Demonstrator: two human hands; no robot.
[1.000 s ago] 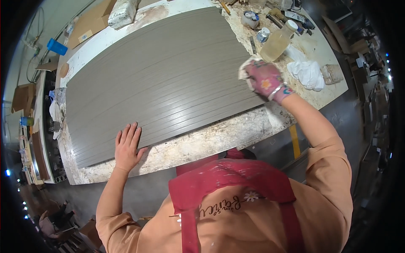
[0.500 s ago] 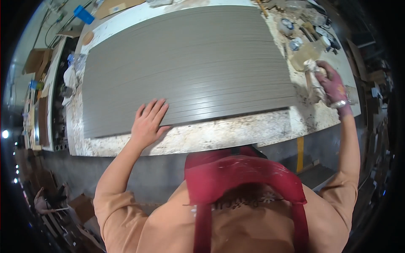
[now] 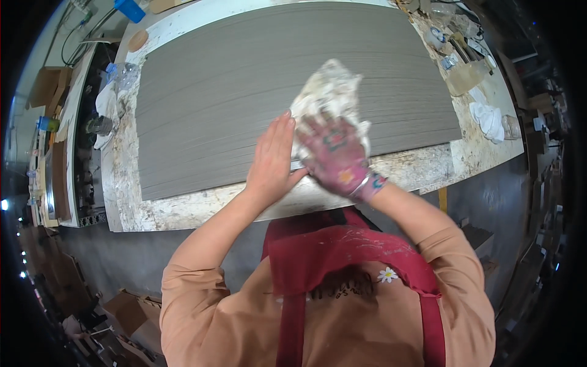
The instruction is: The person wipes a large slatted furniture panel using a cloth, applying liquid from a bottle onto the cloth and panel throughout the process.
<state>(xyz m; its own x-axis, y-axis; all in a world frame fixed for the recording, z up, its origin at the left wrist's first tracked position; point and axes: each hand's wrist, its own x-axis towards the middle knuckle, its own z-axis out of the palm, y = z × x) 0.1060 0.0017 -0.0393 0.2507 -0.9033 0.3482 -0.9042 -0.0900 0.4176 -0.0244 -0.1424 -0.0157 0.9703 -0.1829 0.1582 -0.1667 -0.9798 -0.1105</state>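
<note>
My bare left hand (image 3: 272,159) lies open, its fingers stretched out over the near part of a wide grey panel stack (image 3: 214,110) with thin lines across it. Beside it, my right hand (image 3: 336,153) wears a stained pink glove with flower patterns. It holds a crumpled white rag (image 3: 330,85) down on the grey surface, the cloth reaching out past the fingers. Motion blurs the gloved fingertips. Both hands are close together near the panel's front edge.
The panels sit on a stained white table (image 3: 422,171). On its right are a bottle of yellowish liquid (image 3: 468,76), another white cloth (image 3: 487,119) and a jar (image 3: 511,127). A round brown piece (image 3: 138,41) and a blue cup (image 3: 129,10) stand at the far left.
My right hand has come from the table's right side to the panel's middle with the rag. My left hand has slid to the right along the near edge.
</note>
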